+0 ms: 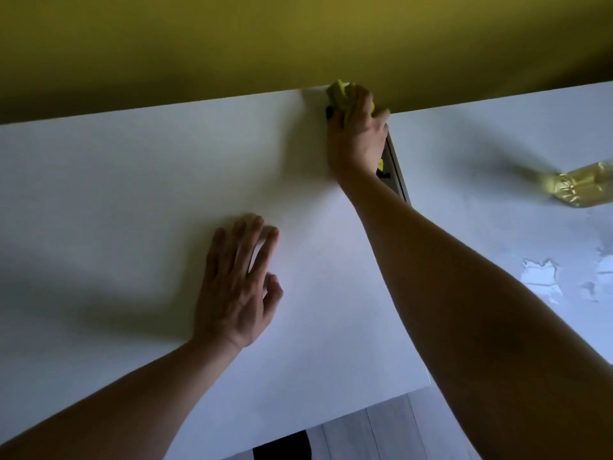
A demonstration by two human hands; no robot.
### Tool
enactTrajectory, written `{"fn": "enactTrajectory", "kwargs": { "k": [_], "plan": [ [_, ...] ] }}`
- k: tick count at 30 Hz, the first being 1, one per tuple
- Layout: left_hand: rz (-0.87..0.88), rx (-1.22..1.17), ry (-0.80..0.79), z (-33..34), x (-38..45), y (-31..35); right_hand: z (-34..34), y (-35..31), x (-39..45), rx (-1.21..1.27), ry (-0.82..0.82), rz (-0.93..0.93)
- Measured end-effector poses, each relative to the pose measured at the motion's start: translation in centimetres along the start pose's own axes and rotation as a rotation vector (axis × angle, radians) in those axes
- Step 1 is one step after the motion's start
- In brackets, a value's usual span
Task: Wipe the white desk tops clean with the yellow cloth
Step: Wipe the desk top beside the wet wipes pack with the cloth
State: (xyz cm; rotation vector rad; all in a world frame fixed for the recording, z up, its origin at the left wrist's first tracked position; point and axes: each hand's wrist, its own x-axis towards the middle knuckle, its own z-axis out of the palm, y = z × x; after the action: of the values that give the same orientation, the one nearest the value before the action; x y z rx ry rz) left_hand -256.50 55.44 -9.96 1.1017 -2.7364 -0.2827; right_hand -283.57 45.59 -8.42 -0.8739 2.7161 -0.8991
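Note:
A white desk top (pixel 132 200) fills most of the view, and a second white desk top (pixel 497 134) stands to its right across a narrow gap. At the first desk's far right corner my right hand (pixel 356 134) grips the bunched yellow cloth (pixel 338 92) against the surface, close to the wall. Only the cloth's top edge shows past my fingers. My left hand (pixel 238 283) lies flat on the middle of the same desk, fingers spread and holding nothing.
A mustard yellow wall (pixel 298 44) runs along the far edge of both desks. A clear bottle of yellow liquid (pixel 583 189) lies or leans at the right desk's edge of view. White scuffed patches (pixel 544 280) mark the right desk. Light floor (pixel 381 433) shows below.

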Motion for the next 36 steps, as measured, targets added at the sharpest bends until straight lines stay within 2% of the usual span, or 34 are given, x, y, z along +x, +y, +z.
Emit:
{"fn": "enactTrajectory", "kwargs": {
  "k": [4,9,12,17,23,27,36],
  "plan": [
    [0.001,0.014,-0.01,-0.3,0.0,0.1,-1.8,2.9,-4.0,0.021,-0.002,-0.067],
    [-0.001,0.024,-0.031,-0.8,-0.3,0.3,-7.2,9.4,-15.3,0.041,-0.01,-0.017],
    [0.004,0.034,-0.029,-0.6,-0.2,0.4,-8.8,11.3,-18.7,0.033,-0.01,0.013],
    [0.012,0.053,-0.022,-0.1,-0.2,0.2,-7.2,8.6,-15.1,0.03,0.029,0.024],
    [0.01,0.044,0.001,-0.3,0.0,0.3,-4.2,4.3,-7.7,-0.01,-0.016,-0.005],
    [0.012,0.039,0.012,-0.3,-0.2,0.1,-4.3,4.6,-7.8,-0.003,-0.041,-0.019],
    [0.028,0.016,0.015,0.0,-0.5,-0.2,-11.0,14.3,-24.9,-0.002,0.035,0.097]
  ]
}}
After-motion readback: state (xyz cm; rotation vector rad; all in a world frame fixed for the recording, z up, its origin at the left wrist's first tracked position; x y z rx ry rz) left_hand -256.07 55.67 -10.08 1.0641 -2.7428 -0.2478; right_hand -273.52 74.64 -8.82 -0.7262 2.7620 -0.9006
